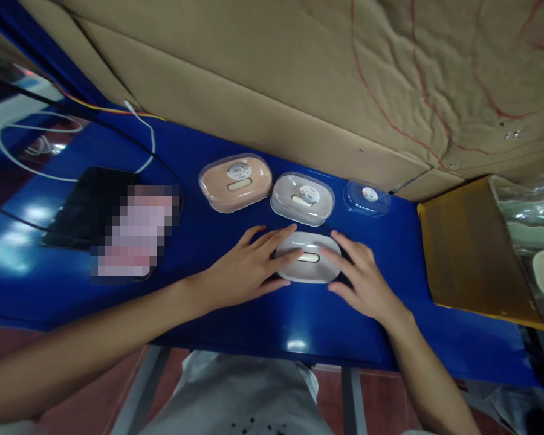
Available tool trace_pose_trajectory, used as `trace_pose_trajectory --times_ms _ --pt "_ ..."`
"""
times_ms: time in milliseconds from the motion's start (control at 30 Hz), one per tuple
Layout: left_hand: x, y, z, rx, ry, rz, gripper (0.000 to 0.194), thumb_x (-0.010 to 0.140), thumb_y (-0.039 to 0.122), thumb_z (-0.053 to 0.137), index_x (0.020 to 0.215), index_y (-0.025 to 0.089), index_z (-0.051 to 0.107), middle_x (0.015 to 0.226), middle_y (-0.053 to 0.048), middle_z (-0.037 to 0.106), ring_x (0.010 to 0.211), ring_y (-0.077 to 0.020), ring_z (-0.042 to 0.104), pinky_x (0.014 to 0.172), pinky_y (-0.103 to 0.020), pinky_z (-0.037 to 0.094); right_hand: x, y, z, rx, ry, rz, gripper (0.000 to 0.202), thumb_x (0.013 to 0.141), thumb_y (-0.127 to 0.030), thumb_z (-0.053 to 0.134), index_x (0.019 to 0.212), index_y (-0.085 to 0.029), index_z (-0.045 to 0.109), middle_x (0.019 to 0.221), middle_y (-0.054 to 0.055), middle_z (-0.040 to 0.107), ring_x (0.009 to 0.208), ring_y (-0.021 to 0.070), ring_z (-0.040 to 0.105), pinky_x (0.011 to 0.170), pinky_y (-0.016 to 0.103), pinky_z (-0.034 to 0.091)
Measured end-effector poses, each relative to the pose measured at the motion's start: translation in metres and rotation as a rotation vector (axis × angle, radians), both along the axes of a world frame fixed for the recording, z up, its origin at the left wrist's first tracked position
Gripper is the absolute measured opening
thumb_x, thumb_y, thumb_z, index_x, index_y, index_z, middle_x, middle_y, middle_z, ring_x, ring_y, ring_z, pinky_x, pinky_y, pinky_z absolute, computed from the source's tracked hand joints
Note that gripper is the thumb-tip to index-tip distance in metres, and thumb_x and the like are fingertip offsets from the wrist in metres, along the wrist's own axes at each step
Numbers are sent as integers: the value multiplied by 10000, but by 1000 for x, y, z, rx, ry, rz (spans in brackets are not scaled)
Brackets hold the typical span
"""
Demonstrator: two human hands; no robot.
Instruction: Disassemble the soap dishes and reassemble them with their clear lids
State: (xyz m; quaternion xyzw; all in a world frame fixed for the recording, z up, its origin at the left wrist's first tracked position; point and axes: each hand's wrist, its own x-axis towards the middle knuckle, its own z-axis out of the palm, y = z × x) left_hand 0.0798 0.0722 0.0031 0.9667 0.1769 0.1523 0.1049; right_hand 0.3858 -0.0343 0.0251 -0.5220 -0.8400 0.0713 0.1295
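Note:
A pale grey oval dish (309, 272) lies on the blue table, with a small cream strip in its middle. My left hand (258, 263) touches its left side, fingers spread. From the right, my right hand (357, 273) rests on the dish, its fingers also apart. Just behind it sits a similar grey dish (283, 202) under a clear lid with a round label. A peach dish (213, 187), likewise under a labelled clear lid, is at the back left. One loose clear lid (362, 196) with a label lies at the back right.
On the left of the blue table (294, 326) are a black device (90, 199), a phone with a blurred screen (136, 232) and white and black cables. A cardboard box (466, 248) holding wrapped items stands at the right. Brown cardboard (272, 66) borders the back edge.

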Motion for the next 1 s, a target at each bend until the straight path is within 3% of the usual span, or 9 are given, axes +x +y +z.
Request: trace_pose_trajectory --times_ms 133,233,400,600,800,1000 --pt "0 0 1 -21 10 -4 574 1050 365 710 1582 235 540 1745 -252 373 1501 -416 544 1206 -634 439 37 10 -7 104 -3 -331 644 1125 -500 456 1735 -360 302 1796 131 340 1606 394 411 1249 639 364" --pt "-1 1 2 -39 6 -5 561 1041 348 720 1568 243 558 1741 -237 387 1501 -413 543 1221 -630 428 57 13 -19 50 -84 -476 681 1117 -563 431 1742 -341 275 1802 151 323 1645 417 331 1263 718 288" --pt "-1 1 2 -22 11 -2 546 1058 376 694 1569 242 555 1733 -241 397 1466 -410 573 1207 -641 432 58 13 -24 43 -119 -434 572 1115 -553 442 1648 -347 463 1677 148 511 1603 400 402 1251 716 303" --pt "-1 0 3 -24 0 -6 549 1050 377 710 1559 230 563 1725 -247 405 1472 -415 568 1199 -635 438 51 21 -24 51 -101 -439 668 1116 -558 445 1729 -336 299 1821 154 271 1668 396 288 1281 720 252" --pt "-2 0 2 12 -8 -14 556 1054 392 703 1560 214 558 1701 -254 433 1432 -425 594 1187 -657 443 59 24 -26 45 -93 -465 680 1115 -573 433 1738 -363 262 1837 145 227 1675 396 271 1284 714 246" --pt "-1 1 3 3 -13 -13 537 1045 380 717 1537 217 575 1694 -245 446 1428 -409 601 1185 -642 455 63 44 -20 44 -136 -524 719 1100 -614 440 1729 -294 298 1826 168 250 1673 416 257 1271 712 269"
